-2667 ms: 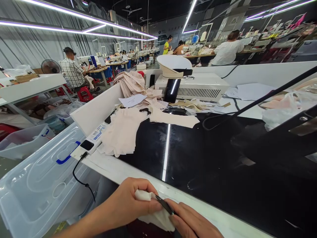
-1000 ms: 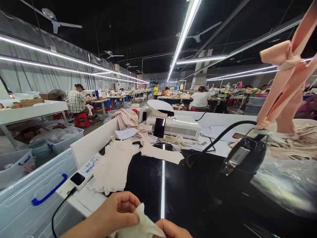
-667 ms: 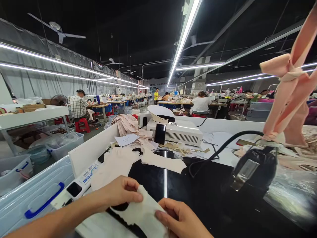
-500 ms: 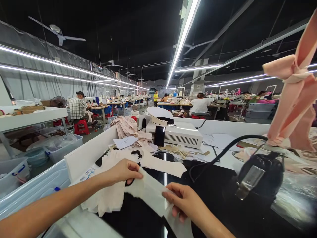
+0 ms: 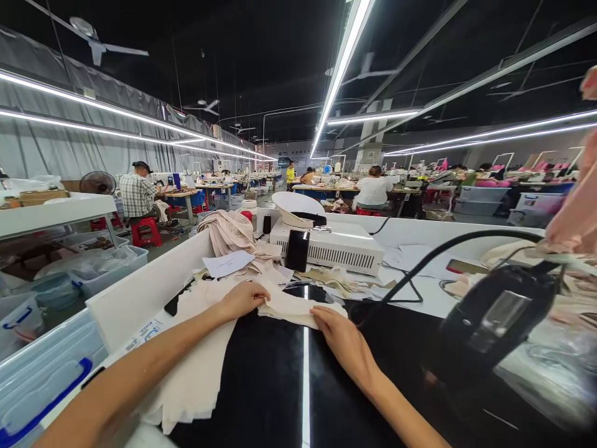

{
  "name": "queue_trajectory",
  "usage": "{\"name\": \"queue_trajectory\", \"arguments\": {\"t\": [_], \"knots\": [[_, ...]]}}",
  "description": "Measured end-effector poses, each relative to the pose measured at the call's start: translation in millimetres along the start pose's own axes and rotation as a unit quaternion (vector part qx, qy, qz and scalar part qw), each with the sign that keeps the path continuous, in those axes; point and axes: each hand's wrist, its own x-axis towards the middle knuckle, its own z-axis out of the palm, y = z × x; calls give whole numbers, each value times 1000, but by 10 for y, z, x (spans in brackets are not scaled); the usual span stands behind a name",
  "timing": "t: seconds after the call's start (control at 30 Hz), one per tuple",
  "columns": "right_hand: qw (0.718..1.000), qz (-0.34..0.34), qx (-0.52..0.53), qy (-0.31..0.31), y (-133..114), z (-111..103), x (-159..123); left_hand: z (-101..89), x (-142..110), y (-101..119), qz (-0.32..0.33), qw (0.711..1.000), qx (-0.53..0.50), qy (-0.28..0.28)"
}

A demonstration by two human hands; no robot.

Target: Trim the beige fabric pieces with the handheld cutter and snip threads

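A cream fabric piece (image 5: pixel 289 309) stretches between my two hands over the glossy black work surface (image 5: pixel 265 386). My left hand (image 5: pixel 245 300) pinches its left end, thumb and fingers closed. At the right end, my right hand (image 5: pixel 342 339) grips the piece with bent fingers on top; its thumb is hidden. Under and beside my left forearm lies a pile of cream fabric pieces (image 5: pixel 200 367) with uneven edges. A dark machine head (image 5: pixel 494 317) with a metal plate stands to the right of my right hand.
Behind my hands are a phone (image 5: pixel 297 250), a white vented box (image 5: pixel 345 249), pink folded fabric (image 5: pixel 228 230) and scraps (image 5: pixel 347 283). A black cable (image 5: pixel 429 258) arches to the machine. Pink cloth (image 5: pixel 576 205) hangs at right. A white partition (image 5: pixel 140 305) borders the left.
Both hands have moved farther back. The translucent strip held between them earlier is no longer visible there; they now hold the cream piece. My view has shifted slightly.
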Motion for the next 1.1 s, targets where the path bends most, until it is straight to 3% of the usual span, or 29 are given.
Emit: {"name": "queue_trajectory", "arguments": {"t": [0.17,0.3,0.47,0.57,0.67,0.83,0.97,1.1], "knots": [[994,-47,-100,-8,75,113,-73,96,-38,-97,15,998,45,-35],[983,-77,-168,4,60,81,-84,27,-102,-16,20,998,53,-26],[972,-101,-205,48,29,45,-70,-425,-354,77,-3,996,73,45],[970,-112,-197,86,28,64,-50,-757,-628,55,-53,988,110,94],[968,-130,-178,121,31,88,-38,-935,-930,-12,-108,977,146,110],[960,-164,-146,173,-19,73,-65,-809,-1185,-86,-186,963,174,85],[945,-216,-82,232,-181,26,-102,-628,-1116,-39,-227,952,187,84],[922,-290,-40,252,-412,-39,-128,-582,-1048,21,-237,947,189,102]]}}
